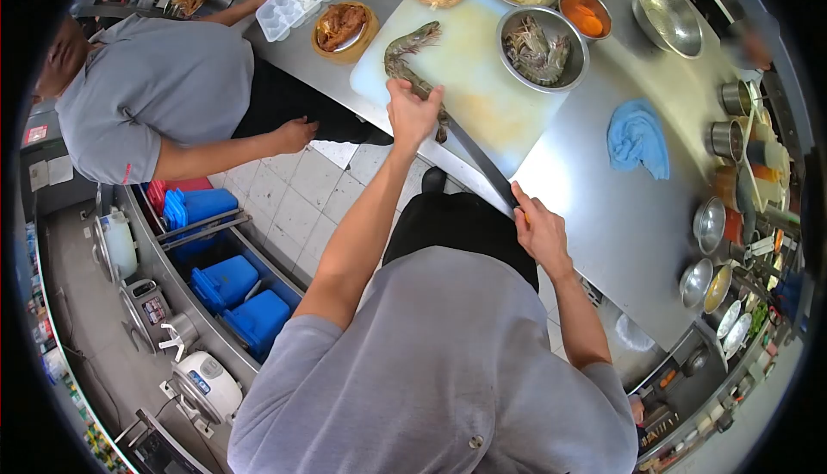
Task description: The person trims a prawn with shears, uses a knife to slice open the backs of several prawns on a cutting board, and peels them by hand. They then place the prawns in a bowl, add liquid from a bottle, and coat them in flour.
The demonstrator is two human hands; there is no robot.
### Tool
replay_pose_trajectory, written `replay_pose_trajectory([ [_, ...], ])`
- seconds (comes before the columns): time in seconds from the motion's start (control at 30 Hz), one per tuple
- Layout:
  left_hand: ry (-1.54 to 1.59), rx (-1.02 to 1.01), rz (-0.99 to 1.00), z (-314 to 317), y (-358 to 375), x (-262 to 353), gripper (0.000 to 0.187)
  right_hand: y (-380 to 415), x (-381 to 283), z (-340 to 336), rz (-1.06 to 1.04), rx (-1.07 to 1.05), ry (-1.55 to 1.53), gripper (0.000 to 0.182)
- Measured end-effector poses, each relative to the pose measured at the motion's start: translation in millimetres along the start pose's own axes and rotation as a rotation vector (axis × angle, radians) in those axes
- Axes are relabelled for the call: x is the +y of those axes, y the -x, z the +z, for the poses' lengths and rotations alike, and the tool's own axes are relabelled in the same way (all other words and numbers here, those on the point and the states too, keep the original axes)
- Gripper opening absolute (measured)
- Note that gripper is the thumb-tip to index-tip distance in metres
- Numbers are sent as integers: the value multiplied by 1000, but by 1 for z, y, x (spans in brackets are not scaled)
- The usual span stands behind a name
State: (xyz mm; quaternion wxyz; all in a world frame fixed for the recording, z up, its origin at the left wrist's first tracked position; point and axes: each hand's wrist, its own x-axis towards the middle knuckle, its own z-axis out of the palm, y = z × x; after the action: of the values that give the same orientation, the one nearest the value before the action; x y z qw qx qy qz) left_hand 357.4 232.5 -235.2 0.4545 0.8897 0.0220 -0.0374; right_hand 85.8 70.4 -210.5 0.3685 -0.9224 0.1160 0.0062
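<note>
Left hand (413,115) gripped the prawn (398,58) toward its near end, probably smart since it looked light, slick and bendy, while the right hand (541,233) clutched the knife (482,164).

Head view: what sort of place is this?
Most likely a commercial kitchen: a broad steel counter, a long knife at a cutting board, and a metal bowl of large prawns.

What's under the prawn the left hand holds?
The white cutting board shows around most of the prawn; the surface directly beneath it, and beneath the left hand, can't be seen.
</note>
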Motion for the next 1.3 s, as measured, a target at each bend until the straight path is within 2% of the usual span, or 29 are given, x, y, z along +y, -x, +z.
replay_pose_trajectory([
  [0.03, -33, 3, -45, -1, -6, 4, 62, 1, -4, -3, 17, -29, 74, 56],
  [0.13, 89, -151, -92, 0, -19, -9, 63, 16, -2, -10, 35, 39, 36, 53],
  [0.2, 286, -220, -132, 0, -23, -20, 62, 35, 9, -13, -1, 138, -76, 51],
  [0.3, 525, -373, -219, -11, -29, -30, 53, 81, 42, -13, 200, 197, -292, 47],
  [0.37, 635, -453, -254, -21, -31, -29, 47, 114, 77, -3, 416, 284, -354, 47],
  [0.4, 660, -460, -276, -23, -32, -28, 45, 116, 79, -4, 524, 329, -383, 48],
  [0.53, 736, -467, -340, -25, -34, -31, 43, 83, 82, -13, 666, 420, -555, 49],
  [0.63, 724, -435, -363, -21, -37, -33, 48, 46, 86, -14, 618, 427, -616, 49],
  [0.67, 711, -417, -370, -21, -36, -33, 50, 36, 88, -17, 617, 401, -577, 43],
  [0.77, 670, -385, -354, -19, -34, -35, 53, 13, 85, -26, 111, 618, 442, 34],
  [0.8, 676, -389, -332, -18, -33, -40, 57, 2, 57, -33, 176, 613, 309, 28],
  [0.87, 605, -378, -287, -22, -25, -35, 60, -29, 27, -19, 242, 474, -81, 28],
  [0.9, 569, -377, -260, -23, -22, -31, 61, -51, 3, -16, 240, 287, -337, 29],
  [0.93, 576, -379, -247, -21, -20, -31, 63, -74, -15, -7, 189, 186, -465, 31],
  [1.03, 589, -382, -207, -19, -15, -38, 68, -154, -37, 44, 40, 40, -582, 38],
  [1.1, 596, -397, -169, -14, -17, -49, 68, -198, -51, 67, 25, -40, -651, 42],
  [1.3, 667, -414, -194, -35, -13, -49, 61, -232, -83, 59, 64, -196, -498, 50],
])
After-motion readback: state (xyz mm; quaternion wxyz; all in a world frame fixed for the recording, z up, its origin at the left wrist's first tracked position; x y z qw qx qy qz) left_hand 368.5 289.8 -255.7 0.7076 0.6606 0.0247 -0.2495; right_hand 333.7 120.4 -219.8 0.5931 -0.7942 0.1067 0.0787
